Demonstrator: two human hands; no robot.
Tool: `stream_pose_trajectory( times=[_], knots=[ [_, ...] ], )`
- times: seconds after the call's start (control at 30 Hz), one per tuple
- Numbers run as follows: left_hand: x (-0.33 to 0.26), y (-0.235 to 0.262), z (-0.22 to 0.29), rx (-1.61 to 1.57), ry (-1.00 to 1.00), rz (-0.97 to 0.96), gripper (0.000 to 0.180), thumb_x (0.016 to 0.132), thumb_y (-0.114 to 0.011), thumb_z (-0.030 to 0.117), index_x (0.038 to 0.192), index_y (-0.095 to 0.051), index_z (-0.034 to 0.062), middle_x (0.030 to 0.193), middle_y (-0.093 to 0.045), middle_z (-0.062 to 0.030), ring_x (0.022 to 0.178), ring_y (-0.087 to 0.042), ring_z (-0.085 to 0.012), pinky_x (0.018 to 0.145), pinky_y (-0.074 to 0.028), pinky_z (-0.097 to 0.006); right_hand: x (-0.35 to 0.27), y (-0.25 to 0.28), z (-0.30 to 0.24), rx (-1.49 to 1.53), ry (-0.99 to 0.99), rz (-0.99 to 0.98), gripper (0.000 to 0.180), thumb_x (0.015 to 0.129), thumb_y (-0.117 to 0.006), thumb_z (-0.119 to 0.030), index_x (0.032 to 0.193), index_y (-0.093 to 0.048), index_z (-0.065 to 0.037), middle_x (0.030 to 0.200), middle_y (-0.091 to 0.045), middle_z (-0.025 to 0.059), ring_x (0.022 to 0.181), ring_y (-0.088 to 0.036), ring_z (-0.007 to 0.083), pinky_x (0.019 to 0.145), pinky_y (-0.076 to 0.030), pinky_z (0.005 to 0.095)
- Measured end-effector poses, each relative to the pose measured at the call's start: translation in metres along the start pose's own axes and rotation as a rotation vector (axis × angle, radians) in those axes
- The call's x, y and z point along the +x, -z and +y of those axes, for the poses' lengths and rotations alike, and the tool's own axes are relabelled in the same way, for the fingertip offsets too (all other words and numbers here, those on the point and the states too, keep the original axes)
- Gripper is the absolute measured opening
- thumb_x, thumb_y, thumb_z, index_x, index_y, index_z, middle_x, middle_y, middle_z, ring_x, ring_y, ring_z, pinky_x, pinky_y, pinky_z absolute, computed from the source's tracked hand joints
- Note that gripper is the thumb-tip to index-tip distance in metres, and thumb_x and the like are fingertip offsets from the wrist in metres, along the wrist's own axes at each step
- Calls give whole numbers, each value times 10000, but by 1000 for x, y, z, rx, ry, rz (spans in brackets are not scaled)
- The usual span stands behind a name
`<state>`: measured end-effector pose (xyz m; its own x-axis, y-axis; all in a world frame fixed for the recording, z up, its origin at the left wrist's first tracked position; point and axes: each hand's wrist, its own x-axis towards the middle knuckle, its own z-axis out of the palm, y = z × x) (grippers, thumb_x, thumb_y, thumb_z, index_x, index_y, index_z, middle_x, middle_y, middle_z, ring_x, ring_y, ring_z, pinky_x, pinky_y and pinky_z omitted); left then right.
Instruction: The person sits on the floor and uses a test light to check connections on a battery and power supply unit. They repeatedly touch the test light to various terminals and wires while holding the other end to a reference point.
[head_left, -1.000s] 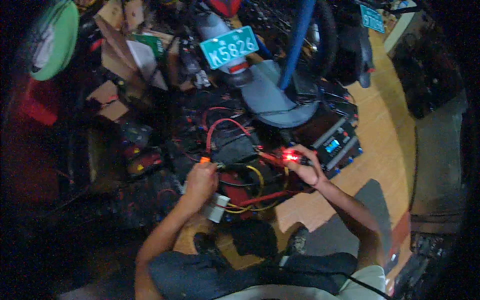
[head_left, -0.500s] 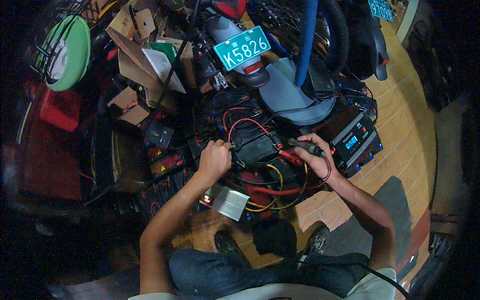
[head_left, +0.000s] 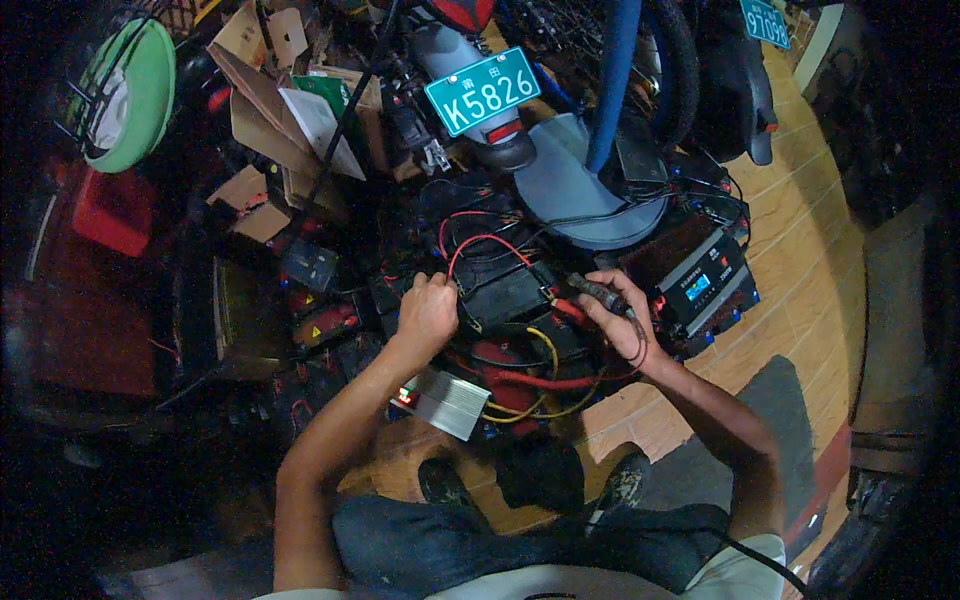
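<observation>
Ribbed silver metal box (head_left: 447,405) on near side, hard-edged. Matte black block (head_left: 500,290) far of it; red wire (head_left: 490,237) arches smooth over top. Right hand (head_left: 622,318) closed round slim, dark barrel-shaped tool (head_left: 598,292) — its end juts far and left past fingers; red clip (head_left: 568,311) just left of grip. Left hand (head_left: 428,312) curled at wire's left end — cannot tell what it holds. Yellow cable (head_left: 554,360) bends between hands, nearer.

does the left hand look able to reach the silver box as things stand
Probably yes: the silver box lies near the left hand, its top uncovered, though that hand looks busy beside the red wire.
</observation>
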<state>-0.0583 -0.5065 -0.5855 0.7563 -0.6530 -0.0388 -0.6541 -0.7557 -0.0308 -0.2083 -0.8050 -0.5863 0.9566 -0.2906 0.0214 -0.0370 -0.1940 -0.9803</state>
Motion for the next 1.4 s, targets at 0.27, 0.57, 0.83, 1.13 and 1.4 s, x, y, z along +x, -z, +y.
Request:
stream_pose_trajectory(
  times=[0.27,0.57,0.83,1.13,1.4],
  knots=[
    [-4,1,12,27,2,60,196,829,-610,52,954,-731,-38,1037,-704,-184,985,-655,-381,792,-610,-440,3,-5,6,-19,-33,6,281,944,-733,-92,1199,-654,-5,1031,-694,24,953,-607,89,847,-506,263],
    [-3,5,12,36,3,55,190,822,-618,58,942,-734,-32,1040,-710,-175,979,-660,-364,773,-611,-431,9,-14,-1,62,14,-44,290,933,-746,-72,1197,-655,5,1042,-732,73,971,-669,124,868,-546,291],
    [-4,5,12,10,7,73,176,798,-637,47,926,-739,-17,1029,-707,-172,968,-660,-364,773,-607,-431,12,-16,21,-84,111,-42,290,919,-763,-87,1185,-671,-19,1041,-748,68,936,-675,113,850,-549,290],
    [-4,3,12,-5,11,112,183,787,-640,45,922,-732,-36,1001,-705,-177,952,-663,-364,767,-602,-438,12,-16,31,-34,118,-36,307,927,-757,-99,1208,-668,-16,1083,-746,94,985,-677,127,886,-549,303],
    [-5,4,12,-8,21,102,181,778,-647,34,921,-731,-40,1006,-707,-179,953,-666,-358,771,-602,-428,12,-16,34,-30,98,-42,304,926,-751,-99,1208,-673,-16,1099,-745,88,1014,-672,140,912,-540,315]
  ],
)
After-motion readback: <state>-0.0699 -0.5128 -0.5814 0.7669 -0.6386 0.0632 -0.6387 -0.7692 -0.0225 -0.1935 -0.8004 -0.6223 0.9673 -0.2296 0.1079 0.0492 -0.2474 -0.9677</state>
